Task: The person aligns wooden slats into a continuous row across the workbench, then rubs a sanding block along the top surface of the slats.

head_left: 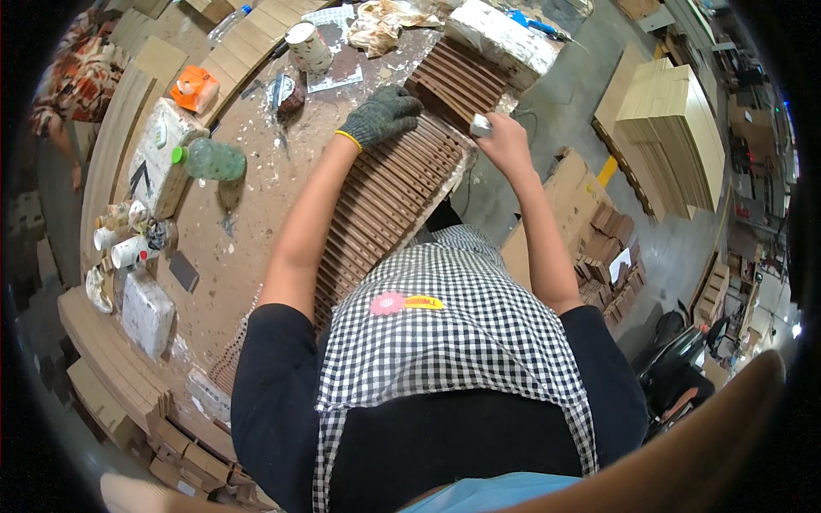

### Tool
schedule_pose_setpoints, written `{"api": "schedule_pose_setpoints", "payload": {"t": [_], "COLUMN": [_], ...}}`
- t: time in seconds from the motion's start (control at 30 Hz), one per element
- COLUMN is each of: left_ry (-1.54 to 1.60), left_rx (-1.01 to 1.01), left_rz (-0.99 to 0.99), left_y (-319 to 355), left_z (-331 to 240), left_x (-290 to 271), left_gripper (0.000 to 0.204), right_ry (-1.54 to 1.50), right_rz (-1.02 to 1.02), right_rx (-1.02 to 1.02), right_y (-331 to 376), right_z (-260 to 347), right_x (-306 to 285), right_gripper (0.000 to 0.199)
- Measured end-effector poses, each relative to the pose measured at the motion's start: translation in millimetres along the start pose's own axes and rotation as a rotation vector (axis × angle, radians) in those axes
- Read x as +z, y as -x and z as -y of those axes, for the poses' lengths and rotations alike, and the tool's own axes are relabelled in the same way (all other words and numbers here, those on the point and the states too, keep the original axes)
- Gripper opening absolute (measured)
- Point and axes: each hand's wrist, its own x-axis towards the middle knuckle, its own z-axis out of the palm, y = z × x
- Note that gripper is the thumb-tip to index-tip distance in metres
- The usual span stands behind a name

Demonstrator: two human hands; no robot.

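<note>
Fingers, left: inside a dark knit glove with a yellow cuff, the left hand [382, 114] lies spread and flat, fingers slightly apart, pressing on the far end of a row of slats; it grips nothing.
Fingers, right: the bare right hand [505, 141] has its fingers curled tight around a small pale block [481, 126], held at the right edge of the slats.
Slats: brown wooden slats [376, 214] stand packed side by side in a long row that runs from the person's chest up across the workbench [248, 248]; a second batch [457, 77] lies just beyond the gloved hand.
Person: black sleeves and a black-and-white checked apron [462, 342], leaning over the bench.
Left of the bench: a green-capped plastic bottle [209, 160] on its side, an orange packet [195, 87], a paper cup [308, 47], a cluster of small tubes and cans [128, 239], a white foam block [147, 312].
Floor, right: stacked pale boards [676, 128] and a carton of small brown pieces [609, 256].
Far left: another person in a patterned shirt [77, 73], well apart.
</note>
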Motion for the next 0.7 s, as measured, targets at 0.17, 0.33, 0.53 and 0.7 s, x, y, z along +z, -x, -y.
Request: {"api": "schedule_pose_setpoints", "payload": {"t": [0.17, 0.33, 0.53, 0.7], "left_ry": [0.097, 0.075, 0.062, 0.171], "left_rx": [-0.149, -0.178, -0.196, -0.401], "left_rz": [-0.049, -0.190, -0.299, -0.234], "left_y": [3, 10, -3, -24], "left_z": [-9, -9, 8, 4], "left_x": [1, 8, 5, 2], "left_gripper": [0.052, 0.058, 0.050, 0.051], "right_ry": [0.138, -0.022, -0.631, -1.049], "right_rz": [0.146, -0.107, -0.160, -0.218], "right_rx": [-0.054, 0.005, 0.475, 0.529], "right_y": [-30, -7, 33, 43], "right_z": [8, 4, -31, -22], "right_x": [29, 31, 46, 76], "right_gripper": [0.019, 0.027, 0.033, 0.027]}}
